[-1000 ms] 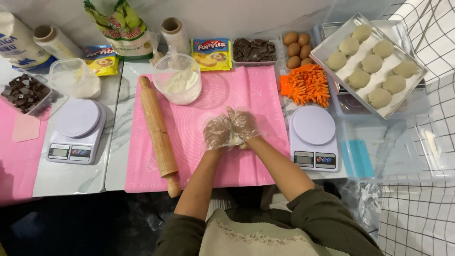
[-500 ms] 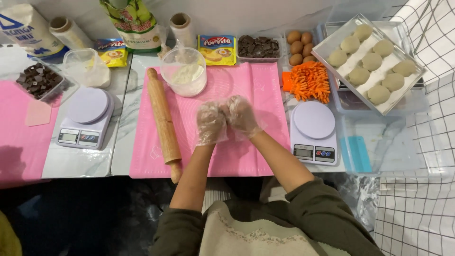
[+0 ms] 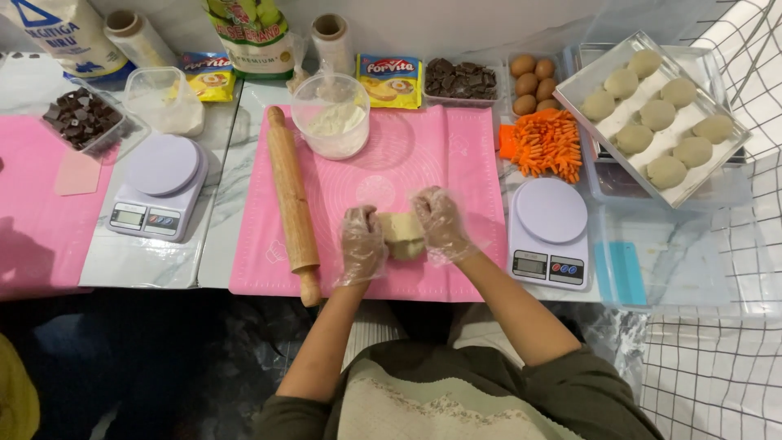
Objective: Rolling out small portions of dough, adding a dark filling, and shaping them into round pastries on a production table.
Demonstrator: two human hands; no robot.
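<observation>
A pale lump of dough [image 3: 401, 235] sits between my two hands over the pink silicone mat [image 3: 423, 155]. My left hand [image 3: 362, 243] in a clear plastic glove presses its left side. My right hand [image 3: 441, 224], gloved the same way, cups its right side. A wooden rolling pin [image 3: 292, 202] lies lengthwise on the mat, just left of my left hand.
A tub of flour [image 3: 331, 118] stands at the mat's far edge. A white kitchen scale [image 3: 551, 233] is to the right, another scale [image 3: 158, 186] to the left. A tray of dough balls [image 3: 652, 114], orange sticks [image 3: 549, 144], eggs [image 3: 531, 81] and chocolate chunks [image 3: 461, 80] lie behind.
My hands were clasped together; now they have spread apart and the dough shows between them. The view has shifted, so everything sits further right in the frame.
</observation>
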